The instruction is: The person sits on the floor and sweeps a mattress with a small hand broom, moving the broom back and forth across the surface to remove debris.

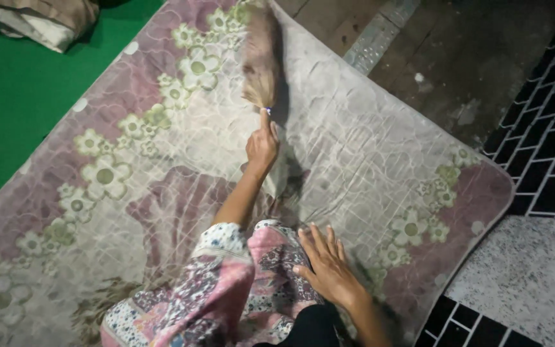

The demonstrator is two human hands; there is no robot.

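Head view: a person kneels on a quilted floral mat point(367, 148) spread over the floor and sweeps it with a short grass hand broom point(259, 61). The left hand point(262, 146) has its grip clamped on the broom's handle end, index finger laid straight along it, arm stretched toward the far edge of the mat. The right hand point(329, 266) lies flat on the mat near the person's patterned garment point(226, 283), fingers spread apart, holding nothing. The broom is over the middle of the mat's far half, its bristle head blurred, which suggests a stroke under way. Its long axis runs nearly straight away from the person, handle end toward the body and bristles pointing at the far edge. As a judgement, the sweeping is partway along: no loose litter shows on the mat, yet how much has been covered cannot be told. Left of the mat lies a green floor covering point(27, 96); right of it, dark tiles point(547, 141).
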